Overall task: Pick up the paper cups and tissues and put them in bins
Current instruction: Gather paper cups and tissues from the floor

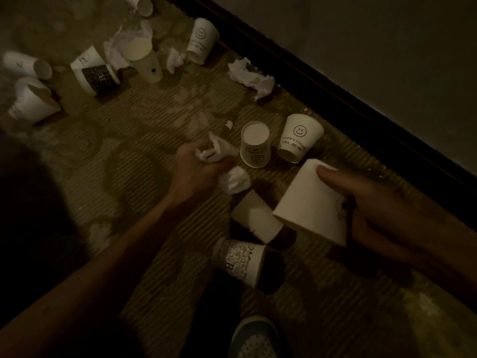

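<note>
My left hand (198, 171) grips a crumpled white tissue (216, 151) low over the floor, and another crumpled tissue (235, 180) lies just under its fingers. My right hand (369, 202) holds a white paper cup (307, 202) on its side, thumb across the wall. Two smiley cups (255, 146) (299, 136) stand upside down just beyond the hands. A plain cup (255, 219) and a printed cup (240, 259) lie below them. No bin shows.
Several more cups, such as a dark-banded cup (95, 73), and tissues, such as a wad by the wall (251, 77), litter the floor at the back left. A dark skirting board (335, 99) and wall run diagonally on the right. My shoe (258, 339) is at the bottom edge.
</note>
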